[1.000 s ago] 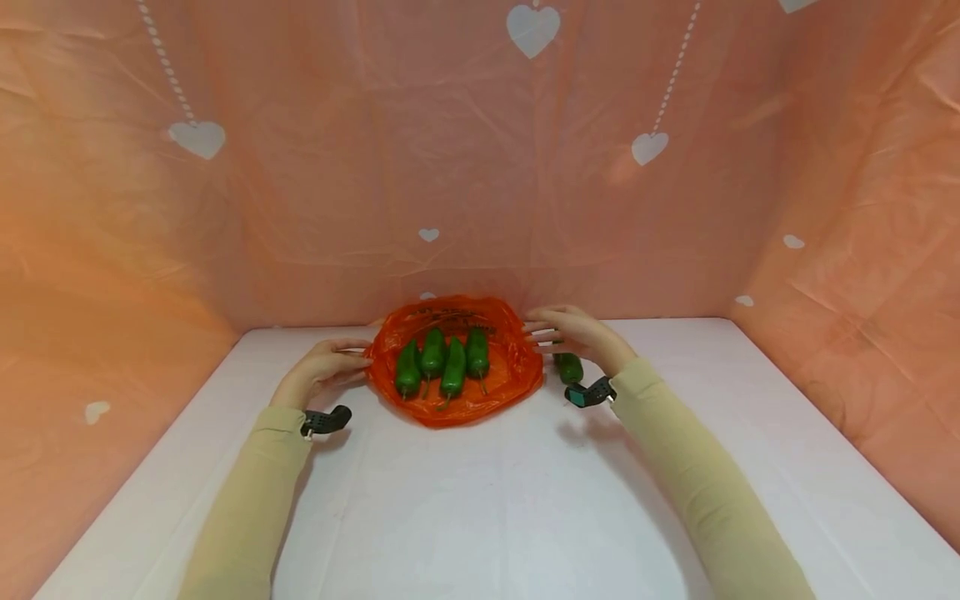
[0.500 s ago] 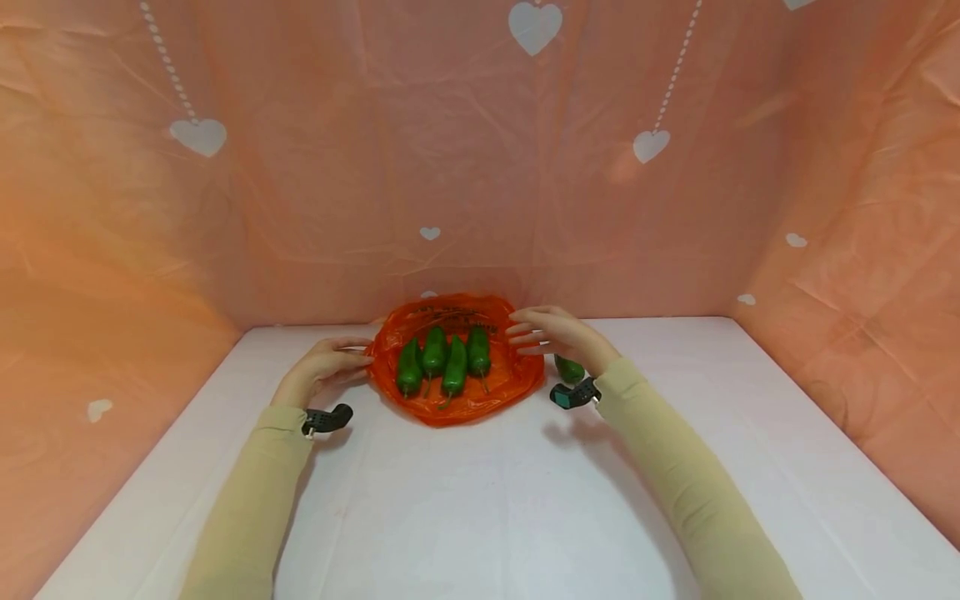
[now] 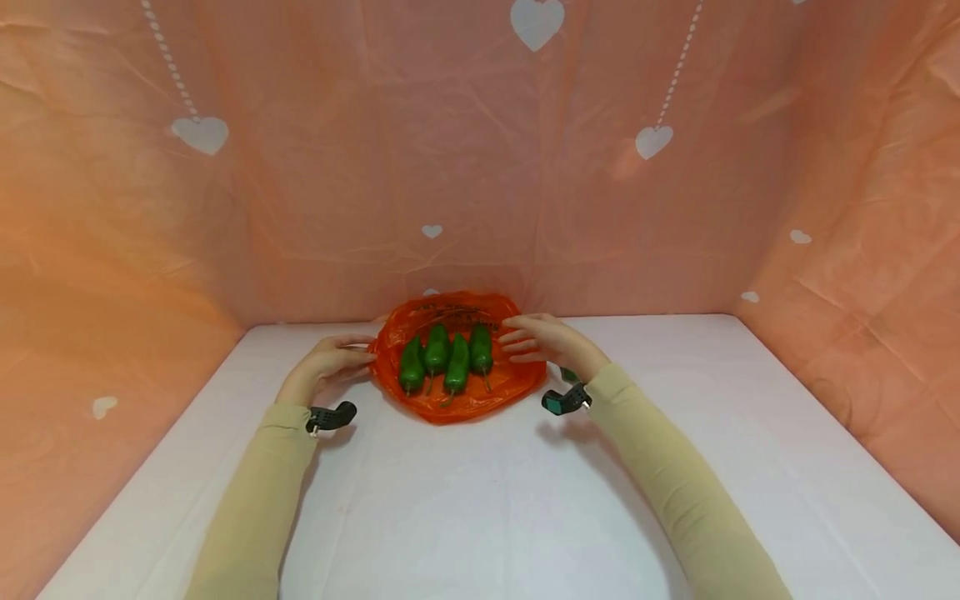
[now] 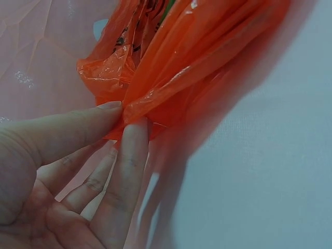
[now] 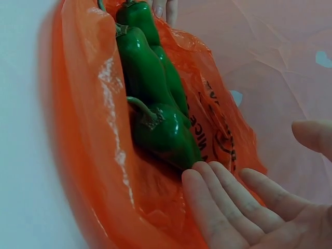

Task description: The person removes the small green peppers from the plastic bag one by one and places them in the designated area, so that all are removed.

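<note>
Pink cloth with white hearts hangs behind a white tabletop. From the head view, an orange plastic bag lies at the far middle of the tabletop with four green peppers side by side on it. Both arms reach forward in tan sleeves. The left hand is at the bag's 9 o'clock edge. The right hand is flat over the bag's 3 o'clock side, fingers straight, holding nothing. One more green pepper peeks out just behind that hand, off the bag.

From the left wrist view, the left hand pinches a fold of the bag between thumb and finger.

From the right wrist view, the right hand is spread wide, fingertips just beside the nearest pepper, which lies in the bag.
</note>
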A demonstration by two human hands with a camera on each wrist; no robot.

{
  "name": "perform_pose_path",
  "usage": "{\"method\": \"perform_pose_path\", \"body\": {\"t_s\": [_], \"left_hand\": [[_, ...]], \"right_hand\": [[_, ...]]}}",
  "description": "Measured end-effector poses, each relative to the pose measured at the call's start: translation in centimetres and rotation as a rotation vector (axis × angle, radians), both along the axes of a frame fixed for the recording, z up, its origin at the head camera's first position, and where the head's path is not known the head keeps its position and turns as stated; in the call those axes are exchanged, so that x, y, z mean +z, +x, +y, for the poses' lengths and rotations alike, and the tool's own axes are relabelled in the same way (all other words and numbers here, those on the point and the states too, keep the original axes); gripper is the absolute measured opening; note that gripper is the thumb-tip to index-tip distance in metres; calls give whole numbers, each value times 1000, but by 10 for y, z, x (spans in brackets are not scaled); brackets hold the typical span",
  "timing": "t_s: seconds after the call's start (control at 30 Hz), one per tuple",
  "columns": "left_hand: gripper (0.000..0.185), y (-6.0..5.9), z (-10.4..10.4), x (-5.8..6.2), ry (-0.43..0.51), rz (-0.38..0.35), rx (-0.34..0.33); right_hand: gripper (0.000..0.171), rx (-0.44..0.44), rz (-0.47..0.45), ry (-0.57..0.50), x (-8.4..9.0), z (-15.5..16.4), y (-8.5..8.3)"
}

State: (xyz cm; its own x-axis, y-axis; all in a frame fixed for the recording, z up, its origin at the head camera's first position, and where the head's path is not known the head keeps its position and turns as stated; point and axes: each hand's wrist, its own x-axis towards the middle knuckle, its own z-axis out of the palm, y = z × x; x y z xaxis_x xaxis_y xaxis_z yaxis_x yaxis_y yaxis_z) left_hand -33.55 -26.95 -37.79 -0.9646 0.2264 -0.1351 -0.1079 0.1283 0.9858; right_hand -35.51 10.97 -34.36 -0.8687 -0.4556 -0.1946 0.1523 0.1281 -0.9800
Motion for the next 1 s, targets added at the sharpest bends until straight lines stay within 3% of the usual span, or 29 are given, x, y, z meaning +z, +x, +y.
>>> {"method": "perform_pose_path", "body": {"t_s": [0.53, 0.8, 1.0], "left_hand": [[52, -1, 1, 3, -3, -24, 29], [49, 3, 0, 1, 69, -8, -14], [47, 5, 0, 0, 13, 35, -22]], "right_hand": [[52, -27, -21, 61, 0, -14, 3], [52, -9, 12, 107, -9, -15, -4], [48, -37, 9, 146, -13, -18, -7]]}}
